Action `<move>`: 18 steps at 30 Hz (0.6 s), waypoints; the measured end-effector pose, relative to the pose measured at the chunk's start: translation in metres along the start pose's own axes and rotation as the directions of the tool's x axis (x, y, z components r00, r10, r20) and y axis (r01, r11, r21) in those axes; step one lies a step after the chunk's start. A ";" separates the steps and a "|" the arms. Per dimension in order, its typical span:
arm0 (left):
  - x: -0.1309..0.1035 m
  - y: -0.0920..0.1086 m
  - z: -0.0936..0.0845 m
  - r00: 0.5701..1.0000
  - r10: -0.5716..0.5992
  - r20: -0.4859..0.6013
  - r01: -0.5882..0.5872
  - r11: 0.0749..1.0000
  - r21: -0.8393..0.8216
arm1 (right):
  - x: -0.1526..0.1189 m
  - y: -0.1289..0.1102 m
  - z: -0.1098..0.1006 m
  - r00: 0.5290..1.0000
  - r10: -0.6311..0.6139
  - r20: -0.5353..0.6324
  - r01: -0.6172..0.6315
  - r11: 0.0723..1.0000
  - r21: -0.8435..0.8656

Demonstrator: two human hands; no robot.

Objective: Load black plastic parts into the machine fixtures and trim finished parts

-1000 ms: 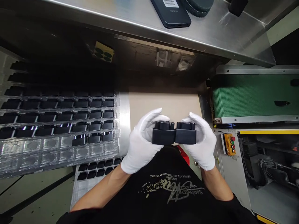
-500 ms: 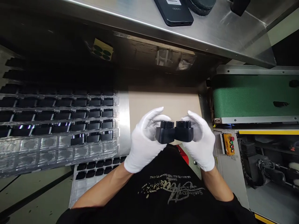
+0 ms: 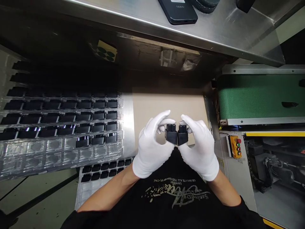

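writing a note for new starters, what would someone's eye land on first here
Probably the white-gloved left hand and right hand, near the centre, each holding one of two black parts side by side. Next come the bright green belt at the right and the rows of black pieces in the clear tray at the left.

Steel shelf (image 3: 226, 35) above; green conveyor belt (image 3: 257, 95) at right.
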State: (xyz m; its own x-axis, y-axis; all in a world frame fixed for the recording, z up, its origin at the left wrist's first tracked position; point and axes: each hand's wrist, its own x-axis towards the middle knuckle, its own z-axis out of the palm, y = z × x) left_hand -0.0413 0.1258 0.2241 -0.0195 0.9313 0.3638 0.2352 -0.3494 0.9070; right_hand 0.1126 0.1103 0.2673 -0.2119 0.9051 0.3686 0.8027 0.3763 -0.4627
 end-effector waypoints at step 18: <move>-0.023 -0.065 -0.005 0.463 -0.548 0.696 0.875 0.160 -0.456 | -0.047 0.097 0.061 0.573 0.427 0.700 -0.744 -0.089 0.663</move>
State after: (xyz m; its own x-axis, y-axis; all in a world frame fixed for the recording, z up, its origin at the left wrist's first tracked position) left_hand -0.0605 0.1260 0.1579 0.5387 0.6947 -0.4767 -0.4225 0.7122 0.5606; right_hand 0.1662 0.1163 0.1562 -0.1692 0.8175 -0.5505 -0.2830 -0.5753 -0.7674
